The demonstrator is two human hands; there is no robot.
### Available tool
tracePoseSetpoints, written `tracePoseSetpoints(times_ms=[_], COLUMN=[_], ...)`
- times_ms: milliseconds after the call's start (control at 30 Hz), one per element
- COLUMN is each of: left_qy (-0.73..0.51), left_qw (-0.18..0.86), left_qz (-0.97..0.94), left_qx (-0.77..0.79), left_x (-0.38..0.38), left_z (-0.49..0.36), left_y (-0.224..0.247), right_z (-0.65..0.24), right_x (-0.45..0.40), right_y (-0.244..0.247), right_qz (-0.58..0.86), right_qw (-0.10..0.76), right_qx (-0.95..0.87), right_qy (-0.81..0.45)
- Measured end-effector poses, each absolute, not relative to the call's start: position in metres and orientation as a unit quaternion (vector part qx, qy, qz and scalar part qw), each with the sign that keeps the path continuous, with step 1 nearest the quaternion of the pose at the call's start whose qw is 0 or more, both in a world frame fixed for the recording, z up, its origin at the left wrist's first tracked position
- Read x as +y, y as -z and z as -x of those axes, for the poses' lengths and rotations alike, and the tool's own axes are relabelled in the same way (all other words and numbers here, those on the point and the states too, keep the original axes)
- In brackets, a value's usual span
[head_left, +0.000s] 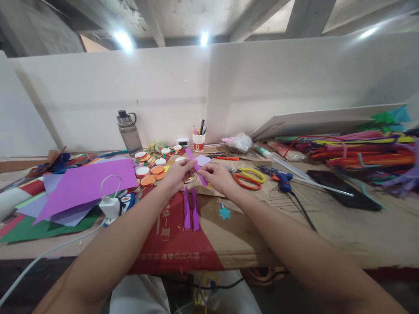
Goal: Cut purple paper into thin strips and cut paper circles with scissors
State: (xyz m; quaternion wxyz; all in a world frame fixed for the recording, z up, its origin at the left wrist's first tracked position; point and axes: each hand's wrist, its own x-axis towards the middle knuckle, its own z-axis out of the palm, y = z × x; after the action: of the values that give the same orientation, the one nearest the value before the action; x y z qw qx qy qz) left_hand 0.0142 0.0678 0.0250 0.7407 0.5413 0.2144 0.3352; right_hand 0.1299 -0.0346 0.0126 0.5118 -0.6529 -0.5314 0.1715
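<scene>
Between my two hands a narrow purple paper strip [203, 179] is held at a slant above the cardboard. My left hand [180, 173] pinches it near the middle, and my right hand [214, 175] has its fingers closed on the lower part. Two more purple strips [187, 211] lie side by side below, on the red-printed part of the cardboard [170, 248]. To their right rests a small blue star-shaped cutout [224, 212]. A pale lilac paper piece [203, 160] shows just behind my fingers.
Purple paper sheets [94, 185] and a charger [110, 206] lie left. Round bottle-cap-like discs [148, 180] sit beyond my left hand. Scissors [250, 179], a glue gun [284, 179] and a black tray [340, 187] are right. A bottle [129, 135] and pen cup [199, 141] stand behind.
</scene>
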Motion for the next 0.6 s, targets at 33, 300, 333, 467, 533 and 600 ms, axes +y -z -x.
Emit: tracePoseSetpoints(times_ms=[33,300,333,467,533,600], left_qy=[-0.315,-0.376,-0.375,-0.378,-0.384,-0.390], left_qw=[0.737,0.717,0.723,0.743,0.745,0.744], left_qz=[-0.556,-0.527,-0.521,-0.500,-0.496,-0.495], left_qx=[0.220,0.259,0.255,0.235,0.229,0.222], left_x=[0.067,0.080,0.082,0.084,0.084,0.083], left_z=[-0.015,-0.009,-0.008,-0.009,-0.010,-0.011], left_y=[-0.024,-0.027,-0.027,-0.025,-0.024,-0.024], right_z=[-0.133,-0.198,-0.208,-0.231,-0.231,-0.229], right_x=[-0.034,-0.055,-0.060,-0.068,-0.066,-0.062], right_y=[-0.011,-0.030,-0.031,-0.022,-0.015,-0.010], right_qz=[0.651,0.824,0.850,0.876,0.875,0.875], right_qw=[0.517,0.170,0.123,0.019,0.001,-0.002], right_qx=[-0.530,-0.541,-0.513,-0.482,-0.484,-0.484], right_qy=[-0.172,-0.004,0.006,-0.025,-0.025,-0.017])
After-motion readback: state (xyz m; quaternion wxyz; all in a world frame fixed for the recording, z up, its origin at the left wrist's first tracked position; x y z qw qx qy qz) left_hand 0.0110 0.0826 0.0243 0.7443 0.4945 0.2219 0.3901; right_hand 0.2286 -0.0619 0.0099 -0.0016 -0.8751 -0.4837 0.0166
